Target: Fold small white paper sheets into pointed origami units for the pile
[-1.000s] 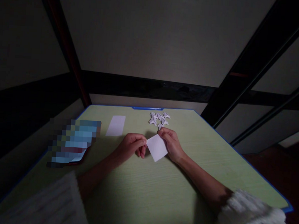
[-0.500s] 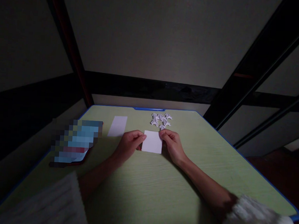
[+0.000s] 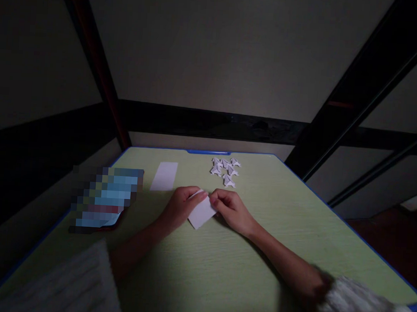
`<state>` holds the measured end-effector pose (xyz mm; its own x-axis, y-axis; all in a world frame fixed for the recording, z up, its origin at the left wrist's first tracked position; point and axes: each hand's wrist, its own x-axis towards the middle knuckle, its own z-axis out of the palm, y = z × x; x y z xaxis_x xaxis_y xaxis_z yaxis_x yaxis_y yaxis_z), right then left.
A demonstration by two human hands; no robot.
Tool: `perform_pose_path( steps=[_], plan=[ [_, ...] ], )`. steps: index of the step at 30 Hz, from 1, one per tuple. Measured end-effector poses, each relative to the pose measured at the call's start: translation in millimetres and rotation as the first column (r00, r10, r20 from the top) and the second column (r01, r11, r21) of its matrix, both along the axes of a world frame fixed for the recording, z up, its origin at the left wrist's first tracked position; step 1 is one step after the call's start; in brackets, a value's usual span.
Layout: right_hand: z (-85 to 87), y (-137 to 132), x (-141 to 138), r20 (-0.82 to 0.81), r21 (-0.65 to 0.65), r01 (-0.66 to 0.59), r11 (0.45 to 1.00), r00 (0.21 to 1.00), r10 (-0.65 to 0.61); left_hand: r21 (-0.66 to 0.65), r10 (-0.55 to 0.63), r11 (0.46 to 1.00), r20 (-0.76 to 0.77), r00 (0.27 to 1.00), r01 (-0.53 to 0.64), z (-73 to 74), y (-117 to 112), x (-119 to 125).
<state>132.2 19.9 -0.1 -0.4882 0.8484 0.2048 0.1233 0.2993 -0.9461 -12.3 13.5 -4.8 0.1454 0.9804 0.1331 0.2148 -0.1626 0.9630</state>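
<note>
A small white paper sheet [image 3: 201, 214] lies tilted at the middle of the green table [image 3: 223, 260]. My left hand [image 3: 180, 206] pinches its upper left edge with curled fingers. From the right, my right hand [image 3: 229, 209] grips the sheet's top corner, its fingers closed on the paper. The two hands almost touch above the sheet.
Several small folded white paper pieces [image 3: 225, 169] lie in a cluster near the table's far edge. A white paper strip [image 3: 164, 176] lies at the back left. A blurred blue and red object [image 3: 103, 196] rests at the left edge. Dark bed-frame bars stand behind.
The sheet lay flat and square between my hands; now it is turned and tilted, and both hands have moved closer together over its top edge.
</note>
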Motion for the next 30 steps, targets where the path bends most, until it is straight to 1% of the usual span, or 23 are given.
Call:
perform_pose_path(
  steps=[4, 7, 8, 10, 12, 15, 18, 20, 23, 27, 28, 30],
  plan=[
    [1.2, -0.6, -0.7, -0.005, -0.018, 0.009, 1.0, 1.0, -0.009, -0.006, 0.182, 0.983, 0.044, 0.982, -0.181, 1.6, 3.2, -4.6],
    [-0.6, -0.8, -1.2, -0.031, -0.025, 0.005, 1.0, 0.999, -0.006, -0.022, 0.344, 0.939, 0.122, 0.931, -0.344, 1.2, 6.7, -9.0],
    [-1.4, -0.8, -1.1, -0.045, -0.02, 0.009, 1.0, 0.999, -0.01, -0.034, 0.363, 0.931, 0.149, 0.92, -0.362, 0.9, 7.5, -9.9],
    [-2.8, -0.5, -0.5, -0.089, 0.001, 0.019, 1.0, 0.996, -0.019, -0.057, 0.341, 0.94, 0.177, 0.923, -0.336, 0.9, 7.6, -10.2],
    [-3.1, 0.0, 0.1, -0.157, 0.021, 0.027, 0.999, 0.987, -0.023, -0.079, 0.266, 0.963, 0.186, 0.946, -0.256, 1.4, 6.2, -8.8],
    [-2.1, 0.8, 0.3, -0.246, 0.001, 0.023, 1.0, 0.969, -0.022, -0.096, 0.198, 0.979, 0.201, 0.959, -0.182, 2.6, 3.8, -6.0],
    [-1.4, 0.8, -1.0, -0.259, -0.047, -0.002, 0.999, 0.966, -0.01, -0.099, 0.187, 0.98, 0.205, 0.961, -0.17, 2.7, 3.0, -4.6],
    [-2.2, 1.1, -2.0, -0.24, -0.059, 0.005, 0.998, 0.971, -0.019, -0.102, 0.167, 0.984, 0.198, 0.966, -0.149, 2.8, 2.9, -4.1],
    [-4.1, 3.0, -2.3, -0.221, -0.043, 0.089, 0.995, 0.971, -0.096, -0.136, 0.114, 0.987, 0.215, 0.97, -0.086, 4.8, 1.5, -2.7],
    [-4.7, 6.8, -0.5, -0.279, -0.033, 0.263, 0.964, 0.924, -0.262, -0.197, 0.019, 0.98, 0.237, 0.971, 0.029, 8.5, -0.3, -1.0],
    [-4.7, 7.1, -0.2, -0.281, -0.032, 0.286, 0.958, 0.917, -0.283, -0.2, 0.021, 0.979, 0.238, 0.971, 0.028, 8.9, -0.2, -1.0],
    [-5.0, 6.5, 0.0, -0.254, -0.013, 0.277, 0.961, 0.928, -0.271, -0.193, 0.079, 0.981, 0.253, 0.964, -0.03, 9.1, 0.5, -1.5]
  ],
)
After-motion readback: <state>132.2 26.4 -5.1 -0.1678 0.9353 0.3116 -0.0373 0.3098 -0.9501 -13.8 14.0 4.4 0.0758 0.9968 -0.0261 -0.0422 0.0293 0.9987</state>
